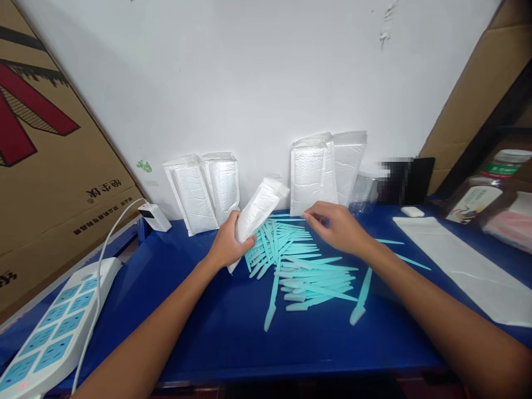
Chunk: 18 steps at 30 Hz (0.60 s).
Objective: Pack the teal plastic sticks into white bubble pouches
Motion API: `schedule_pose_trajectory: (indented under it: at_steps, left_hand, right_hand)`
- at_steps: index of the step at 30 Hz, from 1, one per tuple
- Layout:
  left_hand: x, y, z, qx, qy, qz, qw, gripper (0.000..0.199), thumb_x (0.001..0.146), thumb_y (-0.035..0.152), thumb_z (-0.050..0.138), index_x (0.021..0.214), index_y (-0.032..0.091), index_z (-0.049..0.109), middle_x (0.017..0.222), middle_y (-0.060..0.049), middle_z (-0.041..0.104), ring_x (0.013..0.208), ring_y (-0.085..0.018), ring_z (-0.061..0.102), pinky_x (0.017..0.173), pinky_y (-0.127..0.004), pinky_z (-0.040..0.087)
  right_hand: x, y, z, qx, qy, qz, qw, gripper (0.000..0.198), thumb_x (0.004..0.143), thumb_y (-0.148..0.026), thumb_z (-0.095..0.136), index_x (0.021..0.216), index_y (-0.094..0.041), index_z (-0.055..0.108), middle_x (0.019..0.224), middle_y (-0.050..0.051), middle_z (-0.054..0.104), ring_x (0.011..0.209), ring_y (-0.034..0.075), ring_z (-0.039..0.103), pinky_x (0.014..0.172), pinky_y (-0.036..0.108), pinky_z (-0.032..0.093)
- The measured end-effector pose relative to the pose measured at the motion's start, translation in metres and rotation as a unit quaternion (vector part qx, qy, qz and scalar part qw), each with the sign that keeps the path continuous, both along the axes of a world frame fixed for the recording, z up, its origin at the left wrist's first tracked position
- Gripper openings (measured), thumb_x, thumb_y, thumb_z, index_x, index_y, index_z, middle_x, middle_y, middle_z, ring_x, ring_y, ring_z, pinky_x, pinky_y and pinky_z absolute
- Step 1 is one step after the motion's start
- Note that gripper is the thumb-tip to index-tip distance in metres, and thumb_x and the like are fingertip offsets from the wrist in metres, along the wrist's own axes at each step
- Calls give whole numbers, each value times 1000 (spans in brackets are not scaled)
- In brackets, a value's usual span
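Note:
My left hand [229,242] is wrapped round a white padded mailer [260,209], which tilts up to the right over the table. My right hand [336,226] is closed, thumb and fingertips together beside the far end of the pile. A thin teal stick ends at those fingertips, but I cannot make out whether they grip it. Between and below my hands lies a heap of teal plastic spatulas [318,282], with slim handles and wider, paler ends. A single spatula [361,302] lies apart at the right, near my right forearm.
White padded mailers [192,194] lean on the wall at left, and more mailers [313,177] at right. Beside them are a clear jar [364,191] and a flat white sheet [461,266]. A power strip [62,321] with a cable lies at left; a bottle [484,185] stands far right.

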State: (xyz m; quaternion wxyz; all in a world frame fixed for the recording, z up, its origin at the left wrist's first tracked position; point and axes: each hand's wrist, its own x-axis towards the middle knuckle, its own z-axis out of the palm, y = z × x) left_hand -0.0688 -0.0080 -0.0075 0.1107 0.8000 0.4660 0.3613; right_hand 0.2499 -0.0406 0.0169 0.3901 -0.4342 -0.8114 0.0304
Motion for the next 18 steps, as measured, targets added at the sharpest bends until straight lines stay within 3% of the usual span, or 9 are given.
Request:
schedule_pose_trajectory:
  at_steps: [4,8,13,18]
  left_hand:
    - [-5,-1,4,65,-43,33,996,49,81,44,72,115,22,45,99,-2,58,88,-23,60,76,-35,48]
    - [-6,2,3,152,-154,120,969,70,75,48,82,124,20,40,105,-6,57,102,-27,62,85,-37,51]
    - [-3,5,-4,82,-162,125,975,78,70,54,87,122,22,40,114,-8,58,115,-30,61,95,-41,51]
    - [0,10,-9,65,-186,82,977,81,70,55,88,130,22,45,124,-9,60,119,-29,61,103,-43,50]
  right_hand:
    - [-2,-1,0,-19,-24,21,999,27,106,-34,52,91,-21,71,87,5,71,73,18,62,69,33,46]
    - [-6,-3,-1,-21,-31,15,999,28,106,-34,52,92,-20,71,85,5,71,71,18,60,68,32,44]
    - [-7,-3,-2,-29,-35,8,999,31,106,-37,51,90,-19,71,83,5,70,70,18,59,67,32,42]
    - [-6,-1,-3,-36,-40,6,999,34,106,-38,49,87,-19,71,80,5,70,69,18,58,67,32,41]
